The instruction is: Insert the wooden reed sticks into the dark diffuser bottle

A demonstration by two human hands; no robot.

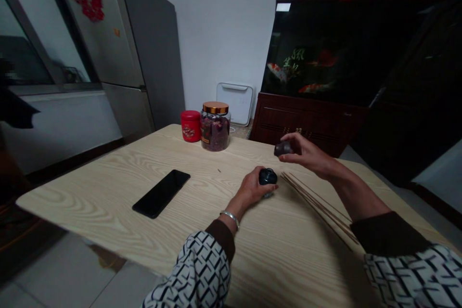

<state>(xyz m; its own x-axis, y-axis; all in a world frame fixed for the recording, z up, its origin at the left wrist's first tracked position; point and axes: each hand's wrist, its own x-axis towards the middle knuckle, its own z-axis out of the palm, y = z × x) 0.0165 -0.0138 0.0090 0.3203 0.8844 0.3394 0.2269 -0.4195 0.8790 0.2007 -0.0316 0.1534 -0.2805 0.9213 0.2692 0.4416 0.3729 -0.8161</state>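
Observation:
My left hand [252,184] is wrapped around a small dark glass bottle [268,176] that stands on the wooden table. In my right hand [306,150], lifted above the tabletop and to the right of the bottle, is a small dark cap-like piece [282,147], pinched between thumb and fingers. Several thin brown reed sticks [317,203] lie in a loose bundle on the table, just right of the bottle and partly beneath my right forearm. The lower part of the bottle is mostly hidden by my left hand.
A black phone [161,193] lies at the left of the table [104,192]. Near the far edge stand a red canister [190,126] and a clear jar [215,130] with a copper-coloured lid. Behind are a fridge [155,48] and a fish tank [325,57].

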